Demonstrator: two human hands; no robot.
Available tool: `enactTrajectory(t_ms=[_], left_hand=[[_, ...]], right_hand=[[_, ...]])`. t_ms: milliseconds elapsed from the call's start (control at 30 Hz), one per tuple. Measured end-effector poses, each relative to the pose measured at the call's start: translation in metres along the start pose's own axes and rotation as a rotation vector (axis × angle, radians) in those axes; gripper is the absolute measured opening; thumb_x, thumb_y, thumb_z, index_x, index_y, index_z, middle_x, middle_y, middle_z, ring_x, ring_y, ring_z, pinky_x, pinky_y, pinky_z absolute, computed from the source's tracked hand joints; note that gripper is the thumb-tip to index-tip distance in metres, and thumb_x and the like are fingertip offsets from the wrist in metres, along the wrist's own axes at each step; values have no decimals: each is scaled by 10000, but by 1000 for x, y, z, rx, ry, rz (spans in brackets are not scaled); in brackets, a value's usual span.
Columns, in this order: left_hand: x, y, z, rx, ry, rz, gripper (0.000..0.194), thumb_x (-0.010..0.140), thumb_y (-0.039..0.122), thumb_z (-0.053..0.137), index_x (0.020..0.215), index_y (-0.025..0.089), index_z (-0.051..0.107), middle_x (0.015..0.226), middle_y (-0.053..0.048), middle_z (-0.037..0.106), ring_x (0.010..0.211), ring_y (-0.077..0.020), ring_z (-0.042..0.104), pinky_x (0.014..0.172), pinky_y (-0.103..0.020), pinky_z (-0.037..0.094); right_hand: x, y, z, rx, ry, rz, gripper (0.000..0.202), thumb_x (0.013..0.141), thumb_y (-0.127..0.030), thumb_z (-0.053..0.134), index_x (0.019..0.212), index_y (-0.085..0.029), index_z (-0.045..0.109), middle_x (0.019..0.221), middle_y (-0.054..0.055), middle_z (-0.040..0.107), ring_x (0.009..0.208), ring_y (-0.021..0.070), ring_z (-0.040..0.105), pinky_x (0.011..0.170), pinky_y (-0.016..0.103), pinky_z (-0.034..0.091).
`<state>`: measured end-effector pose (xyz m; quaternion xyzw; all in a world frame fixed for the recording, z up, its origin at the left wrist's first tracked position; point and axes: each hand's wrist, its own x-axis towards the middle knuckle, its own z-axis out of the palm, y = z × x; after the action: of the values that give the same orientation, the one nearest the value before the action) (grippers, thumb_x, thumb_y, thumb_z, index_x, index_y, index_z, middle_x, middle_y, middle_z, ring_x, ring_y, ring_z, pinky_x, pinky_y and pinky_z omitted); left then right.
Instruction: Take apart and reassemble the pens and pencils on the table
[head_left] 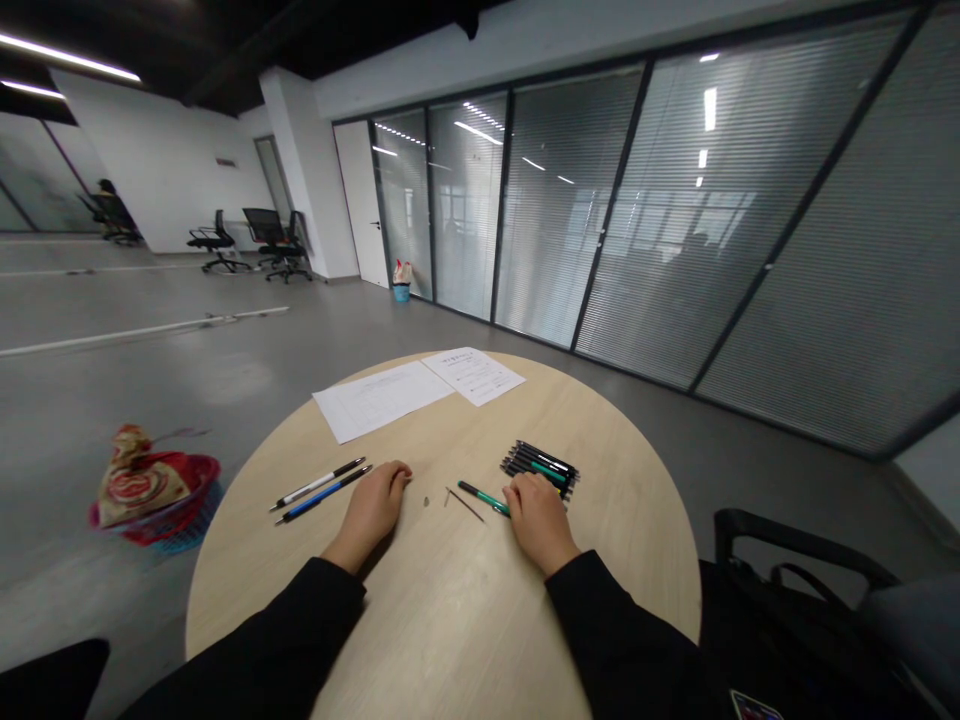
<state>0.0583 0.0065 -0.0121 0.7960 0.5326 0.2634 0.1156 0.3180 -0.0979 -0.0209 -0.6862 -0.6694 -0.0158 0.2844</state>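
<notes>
On the round wooden table, my left hand rests with its fingers curled together, just right of a blue pen and a white and black pen. My right hand lies over the end of a green pen barrel, its fingers bent; whether it grips the barrel is unclear. Behind it sits a pile of black pens, a green one among them. Between the hands are a thin refill, a small spring-like piece and a tiny metallic part.
Two printed sheets, one on the left and one on the right, lie at the table's far edge. A red basket with a bag stands on the floor at left. A black chair is close at right.
</notes>
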Motion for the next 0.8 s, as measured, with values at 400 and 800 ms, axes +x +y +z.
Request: enactTrajectory(t_ms=[400,800], left_hand=[[-12,21,5,15,-34,318,299,980,305,434,1046,178,697,1045,-114,664,969,-254,587,898,-414,477],[-21,48,17,426,-122,684,129,964,168,563,982,219,680,1088,-74,651,1017,-256,502,870,-403,369]], right_hand=[[-2,3,7,65,-60,-41,97,911,-205,604,858,-200,685,904,64,637,918,223,584,830,317,434],[-4,-1,8,32,-91,-37,71,873,-148,634,824,-199,626,902,56,640,911,223,589,809,318,428]])
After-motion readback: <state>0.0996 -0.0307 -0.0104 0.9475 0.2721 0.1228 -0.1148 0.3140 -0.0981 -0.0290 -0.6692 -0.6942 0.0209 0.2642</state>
